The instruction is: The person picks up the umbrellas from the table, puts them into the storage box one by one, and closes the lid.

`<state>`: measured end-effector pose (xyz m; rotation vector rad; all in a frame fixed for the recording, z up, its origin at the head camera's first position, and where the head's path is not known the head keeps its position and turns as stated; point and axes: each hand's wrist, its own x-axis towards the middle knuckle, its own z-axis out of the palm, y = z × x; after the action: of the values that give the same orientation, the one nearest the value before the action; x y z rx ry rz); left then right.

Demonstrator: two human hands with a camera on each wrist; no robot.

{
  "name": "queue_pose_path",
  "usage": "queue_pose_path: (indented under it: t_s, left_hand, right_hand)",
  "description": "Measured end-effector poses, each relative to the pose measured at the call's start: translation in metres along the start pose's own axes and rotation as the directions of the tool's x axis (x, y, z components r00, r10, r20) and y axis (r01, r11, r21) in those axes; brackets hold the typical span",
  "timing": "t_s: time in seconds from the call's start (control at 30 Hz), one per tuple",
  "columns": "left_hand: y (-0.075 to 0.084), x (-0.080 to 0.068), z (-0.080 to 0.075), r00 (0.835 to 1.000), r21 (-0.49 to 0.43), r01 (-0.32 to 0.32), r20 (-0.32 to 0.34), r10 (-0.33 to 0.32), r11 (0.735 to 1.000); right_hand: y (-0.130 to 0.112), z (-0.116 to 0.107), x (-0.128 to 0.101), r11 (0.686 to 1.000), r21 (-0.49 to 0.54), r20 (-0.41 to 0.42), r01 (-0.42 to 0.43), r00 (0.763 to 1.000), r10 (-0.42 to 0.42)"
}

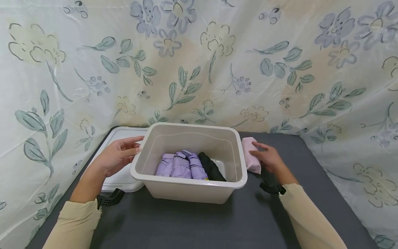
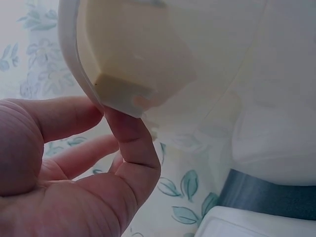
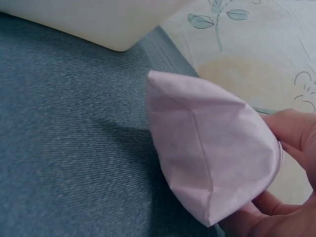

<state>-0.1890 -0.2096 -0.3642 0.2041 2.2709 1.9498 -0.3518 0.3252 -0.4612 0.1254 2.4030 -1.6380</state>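
A beige plastic storage bin (image 1: 192, 190) stands on the dark table. Inside lie several lilac fabric rolls (image 1: 181, 166) with dark trim and a black roll (image 1: 211, 167). My left hand (image 1: 119, 155) is at the bin's left rim; the left wrist view shows its thumb and a finger pinching the rim (image 2: 69, 44). To the right of the bin, my right hand (image 1: 268, 158) grips a pink fabric roll (image 1: 251, 155). Seen close in the right wrist view, the pink roll (image 3: 207, 148) has a seamed, pointed end facing the camera, with fingers around its far side.
A white lid (image 1: 122, 178) lies on the table left of the bin, partly hidden by the left hand and the bin. Floral sheeting (image 1: 199, 69) hangs behind and along both sides of the dark tabletop (image 1: 174, 224).
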Motion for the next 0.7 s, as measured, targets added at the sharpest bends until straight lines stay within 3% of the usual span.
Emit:
queue_pose_path:
  t_s: [0.3,0.7]
  left_hand:
    - [0.002,0.001,0.000,1.000,-0.007,0.007,-0.003,-0.007,1.000]
    - [0.003,0.002,-0.001,1.000,-0.006,0.007,0.000,-0.007,1.000]
  right_hand:
    - [0.001,-0.005,-0.016,0.997,0.068,0.025,0.022,0.999,-0.024]
    - [-0.020,-0.018,-0.047,0.988,0.146,0.082,0.049,0.995,-0.061]
